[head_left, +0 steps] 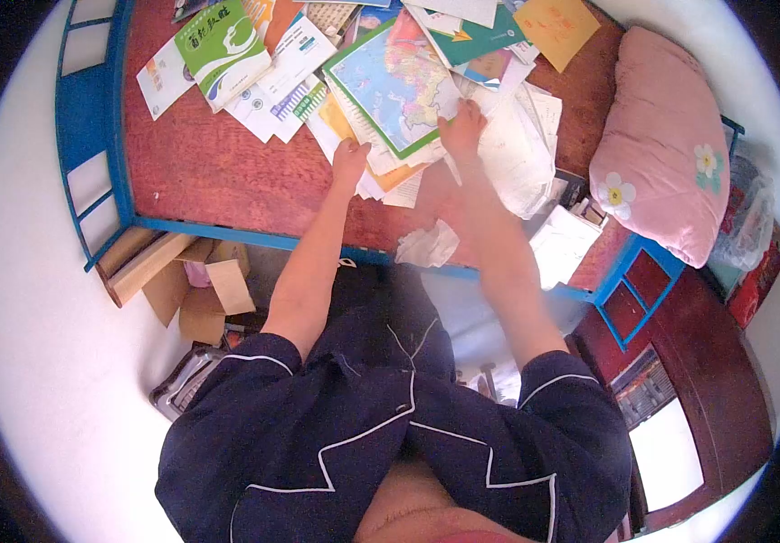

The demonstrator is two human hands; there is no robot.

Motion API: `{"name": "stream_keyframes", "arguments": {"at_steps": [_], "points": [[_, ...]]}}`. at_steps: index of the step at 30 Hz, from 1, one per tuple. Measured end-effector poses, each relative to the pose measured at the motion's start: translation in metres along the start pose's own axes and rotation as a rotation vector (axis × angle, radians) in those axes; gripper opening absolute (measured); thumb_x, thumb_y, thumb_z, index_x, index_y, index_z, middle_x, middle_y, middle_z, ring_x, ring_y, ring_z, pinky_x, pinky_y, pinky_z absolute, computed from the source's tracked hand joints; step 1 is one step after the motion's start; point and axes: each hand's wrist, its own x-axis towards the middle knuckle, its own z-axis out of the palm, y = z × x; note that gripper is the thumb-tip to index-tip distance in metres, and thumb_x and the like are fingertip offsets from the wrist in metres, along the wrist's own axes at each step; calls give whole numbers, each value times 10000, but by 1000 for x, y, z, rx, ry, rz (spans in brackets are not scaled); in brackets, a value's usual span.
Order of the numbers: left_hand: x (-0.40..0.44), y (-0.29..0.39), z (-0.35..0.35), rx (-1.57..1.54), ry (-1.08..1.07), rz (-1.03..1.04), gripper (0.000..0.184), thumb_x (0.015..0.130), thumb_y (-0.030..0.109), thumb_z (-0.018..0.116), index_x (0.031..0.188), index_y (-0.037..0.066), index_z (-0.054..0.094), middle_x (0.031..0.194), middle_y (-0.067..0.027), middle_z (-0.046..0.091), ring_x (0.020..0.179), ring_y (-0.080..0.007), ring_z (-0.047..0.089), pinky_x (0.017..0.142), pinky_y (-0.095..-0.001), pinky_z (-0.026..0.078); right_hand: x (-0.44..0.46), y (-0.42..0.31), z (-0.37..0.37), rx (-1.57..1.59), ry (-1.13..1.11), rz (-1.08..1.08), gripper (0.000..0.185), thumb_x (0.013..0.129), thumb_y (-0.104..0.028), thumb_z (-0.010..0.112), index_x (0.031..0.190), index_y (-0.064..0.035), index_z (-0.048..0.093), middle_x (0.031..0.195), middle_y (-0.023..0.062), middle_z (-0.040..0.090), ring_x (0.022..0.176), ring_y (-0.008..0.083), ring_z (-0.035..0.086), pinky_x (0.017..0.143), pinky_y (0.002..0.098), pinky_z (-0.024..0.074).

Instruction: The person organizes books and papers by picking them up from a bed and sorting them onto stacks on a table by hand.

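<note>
The left hand (350, 165) and right hand (465, 129) flank the map (397, 80), apart, grip unclear; even support should keep the papers (404, 192) aligned.

I am watching the map (390, 86), a pale blue, pink and yellow sheet with a green border, lying face up and turned askew, one corner pointing toward the near side. Beneath it I am seeing loose papers (405, 188), white and yellowish, stacking unevenly on the red bed (236, 172), their edges poking out along its near and left sides.
</note>
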Motion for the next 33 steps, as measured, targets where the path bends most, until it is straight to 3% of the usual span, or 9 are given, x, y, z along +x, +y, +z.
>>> {"name": "stream_keyframes", "arguments": {"at_steps": [4,9,11,14,21,23,24,31,33], "points": [[8,0,-6,-42,-151,37,404,793,272,689,997,-66,602,883,-145,643,844,-219,610,736,-321,463,16,-17,-18,-85,-136,133,553,755,-266,697,1209,-12,510,1186,216,525,1066,426,477,922,503,398],[11,5,-6,177,-105,11,428,817,350,700,952,-52,643,764,-91,619,696,-160,549,666,-331,440,-25,-6,1,-16,-328,166,422,777,-229,673,1117,-18,541,981,218,621,931,420,585,819,512,454],[7,15,-10,82,-138,-155,476,818,383,709,995,-52,639,812,-87,637,714,-147,553,668,-319,442,-51,-7,11,256,-163,221,402,783,-215,663,1098,-3,529,962,251,624,923,430,592,817,499,458],[-3,17,-16,-123,-196,-212,436,838,324,704,1059,-44,629,880,-72,655,763,-152,590,684,-303,470,-69,-16,4,371,-288,458,384,821,-224,666,1123,-26,536,997,262,626,980,407,601,827,458,465],[-6,-18,-30,-210,-314,-200,325,839,152,697,1098,-32,627,986,-94,674,852,-180,637,737,-312,509,-104,-6,3,263,-430,393,457,822,-256,669,1138,38,518,1024,247,627,967,381,613,846,430,477],[-14,-18,-34,-205,-294,-220,316,838,147,695,1092,-30,630,991,-95,674,854,-180,637,737,-314,510,-111,-1,16,268,-107,277,457,775,-277,693,1076,27,534,908,258,619,895,416,596,814,470,467],[-18,-22,-36,-202,-279,-241,306,838,142,693,1085,-28,633,996,-97,674,856,-181,637,736,-317,510,-110,-3,15,269,-111,279,457,775,-277,693,1076,27,534,908,258,619,895,416,596,814,470,467],[-53,-57,-46,-317,-146,-252,351,851,159,684,1136,-27,598,1020,-97,664,877,-198,638,759,-333,509,-101,-27,-10,400,-455,349,430,792,-289,679,1067,19,559,935,239,624,922,415,588,823,480,459],[-62,-50,-44,-569,-149,-433,362,864,167,669,1156,-29,581,1034,-102,658,886,-208,637,772,-345,509,-105,-27,-4,370,-477,323,420,798,-287,670,1067,16,560,948,242,625,933,420,586,825,482,457]]}}
